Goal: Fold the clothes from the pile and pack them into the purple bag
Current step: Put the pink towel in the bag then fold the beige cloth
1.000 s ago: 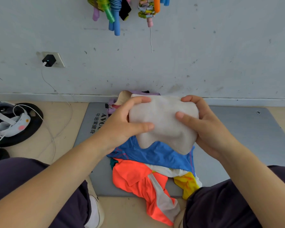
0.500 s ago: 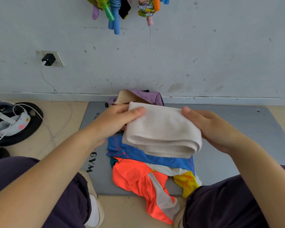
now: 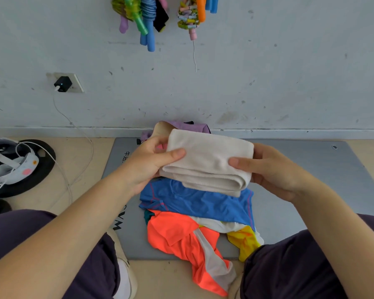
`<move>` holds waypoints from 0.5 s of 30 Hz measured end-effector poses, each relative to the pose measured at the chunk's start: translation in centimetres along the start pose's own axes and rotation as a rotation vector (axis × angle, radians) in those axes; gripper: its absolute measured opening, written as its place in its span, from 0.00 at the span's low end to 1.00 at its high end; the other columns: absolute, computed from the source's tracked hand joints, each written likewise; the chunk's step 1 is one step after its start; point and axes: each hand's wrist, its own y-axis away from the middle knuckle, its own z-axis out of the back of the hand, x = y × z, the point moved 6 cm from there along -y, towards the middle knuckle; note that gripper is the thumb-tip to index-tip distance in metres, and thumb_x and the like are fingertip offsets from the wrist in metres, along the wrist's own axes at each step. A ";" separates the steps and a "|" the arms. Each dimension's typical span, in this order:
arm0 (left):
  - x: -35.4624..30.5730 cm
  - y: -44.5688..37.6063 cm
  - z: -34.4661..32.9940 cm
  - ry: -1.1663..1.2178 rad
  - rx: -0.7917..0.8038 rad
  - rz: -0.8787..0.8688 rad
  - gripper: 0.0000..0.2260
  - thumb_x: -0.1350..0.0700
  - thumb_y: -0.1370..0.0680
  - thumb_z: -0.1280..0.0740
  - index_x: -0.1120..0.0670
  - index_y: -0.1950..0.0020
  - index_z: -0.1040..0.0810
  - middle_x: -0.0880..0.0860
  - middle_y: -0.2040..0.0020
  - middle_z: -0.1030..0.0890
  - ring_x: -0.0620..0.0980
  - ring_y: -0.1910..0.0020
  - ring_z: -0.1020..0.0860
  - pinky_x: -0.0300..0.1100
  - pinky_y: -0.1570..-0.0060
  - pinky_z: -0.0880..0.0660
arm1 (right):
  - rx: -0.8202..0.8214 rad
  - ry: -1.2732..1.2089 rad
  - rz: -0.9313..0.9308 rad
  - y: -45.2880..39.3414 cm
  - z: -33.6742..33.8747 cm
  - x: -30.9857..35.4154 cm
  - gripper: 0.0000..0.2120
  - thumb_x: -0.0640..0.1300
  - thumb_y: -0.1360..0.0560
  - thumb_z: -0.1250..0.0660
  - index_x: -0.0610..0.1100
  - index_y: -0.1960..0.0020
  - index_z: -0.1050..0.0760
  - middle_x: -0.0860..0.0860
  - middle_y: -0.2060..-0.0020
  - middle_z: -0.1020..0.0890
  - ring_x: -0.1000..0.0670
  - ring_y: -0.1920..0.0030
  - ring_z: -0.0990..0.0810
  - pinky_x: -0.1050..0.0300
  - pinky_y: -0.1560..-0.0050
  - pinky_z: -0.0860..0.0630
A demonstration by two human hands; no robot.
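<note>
A folded cream cloth [image 3: 207,162] is held flat in the air above the pile. My left hand [image 3: 153,162] grips its left end, thumb on top. My right hand [image 3: 266,169] grips its right end, thumb on top too. Under it lies the pile: a blue garment [image 3: 194,201], an orange garment with a grey stripe [image 3: 181,238], a yellow piece [image 3: 244,240] and some white cloth between them. The purple bag [image 3: 188,127] stands open behind the cloth, near the wall, its cream lining showing; the cloth hides most of it.
The clothes lie on a grey gym mat [image 3: 311,169]. My dark-trousered knees frame the pile at left and right. A headset on a black disc [image 3: 15,162] lies far left, its white cable running to a wall charger [image 3: 62,84]. Coloured ropes hang on the wall [image 3: 143,16].
The cream cloth went from being held upright and bunched to folded over into a flat bundle. Both hands lowered slightly and moved toward the bag with it.
</note>
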 end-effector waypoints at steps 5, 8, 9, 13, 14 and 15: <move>0.0 0.7 -2.1 -0.053 -0.015 -0.024 0.14 0.45 0.26 0.28 0.52 0.46 0.19 0.57 0.50 0.17 0.45 0.59 0.17 0.41 0.60 0.19 | -0.498 0.589 0.233 0.7 -0.6 1.2 0.17 0.49 0.33 0.22 0.45 0.52 0.27 0.53 0.60 0.22 0.57 0.62 0.25 0.65 0.62 0.27; -0.1 0.8 -5.6 0.271 0.305 0.131 0.25 0.34 0.29 0.31 0.50 0.41 0.18 0.56 0.44 0.16 0.52 0.45 0.17 0.52 0.46 0.20 | -0.425 1.041 0.659 1.4 -6.3 2.2 0.16 0.38 0.35 0.23 0.40 0.54 0.28 0.50 0.58 0.28 0.49 0.59 0.30 0.56 0.62 0.31; -0.3 0.4 -6.0 0.370 0.308 0.136 0.22 0.36 0.28 0.30 0.48 0.41 0.17 0.54 0.43 0.16 0.52 0.43 0.18 0.52 0.44 0.21 | -0.365 1.183 0.732 1.3 -7.7 2.1 0.16 0.39 0.36 0.22 0.40 0.55 0.27 0.48 0.57 0.27 0.46 0.59 0.30 0.52 0.61 0.30; 0.4 -2.6 -4.6 0.464 0.091 0.061 0.15 0.53 0.26 0.28 0.51 0.39 0.20 0.57 0.43 0.16 0.55 0.45 0.17 0.52 0.48 0.20 | -0.205 1.055 0.688 -0.4 -7.0 2.4 0.14 0.50 0.32 0.23 0.43 0.61 0.25 0.50 0.61 0.24 0.49 0.59 0.27 0.59 0.56 0.31; 1.0 -3.5 -4.3 0.477 0.081 0.044 0.19 0.54 0.27 0.28 0.54 0.36 0.22 0.58 0.42 0.17 0.57 0.43 0.18 0.53 0.48 0.20 | -0.317 0.951 0.653 -0.8 -5.6 2.7 0.12 0.48 0.29 0.24 0.43 0.60 0.25 0.51 0.62 0.23 0.51 0.59 0.26 0.64 0.56 0.32; 1.3 -4.1 -4.2 0.494 0.076 0.026 0.22 0.55 0.27 0.27 0.56 0.34 0.24 0.58 0.41 0.18 0.57 0.42 0.18 0.52 0.49 0.20 | -0.465 0.871 0.592 -1.4 -3.7 2.8 0.10 0.47 0.28 0.26 0.44 0.57 0.25 0.52 0.61 0.23 0.53 0.58 0.26 0.67 0.57 0.33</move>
